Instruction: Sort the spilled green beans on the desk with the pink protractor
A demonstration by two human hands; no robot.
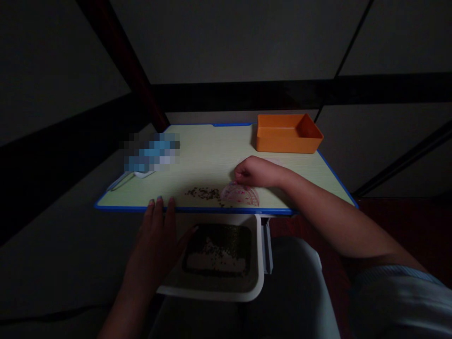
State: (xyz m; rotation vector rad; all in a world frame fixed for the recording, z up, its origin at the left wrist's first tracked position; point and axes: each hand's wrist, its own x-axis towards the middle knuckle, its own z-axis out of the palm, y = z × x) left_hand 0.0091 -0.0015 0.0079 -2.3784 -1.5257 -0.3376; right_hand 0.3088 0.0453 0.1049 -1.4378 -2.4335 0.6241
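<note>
My left hand [157,238] lies flat with fingers stretched out. Its fingertips rest on the front blue edge of the small table [197,150], and its thumb touches the rim of the white tray [259,278] held under that edge. Dark seeds fill part of the tray. A small heap of dark seeds [204,192] lies on the table near the front. My right hand [256,172] is closed in a pinch just above a clear pink-marked plastic piece [242,194] beside the heap. What the fingers hold is too small to see.
An orange rectangular box [287,133] stands at the table's back right corner. A blurred blue-and-white object [151,153] sits at the left, with a white item and a cord beneath it. The room around is dark.
</note>
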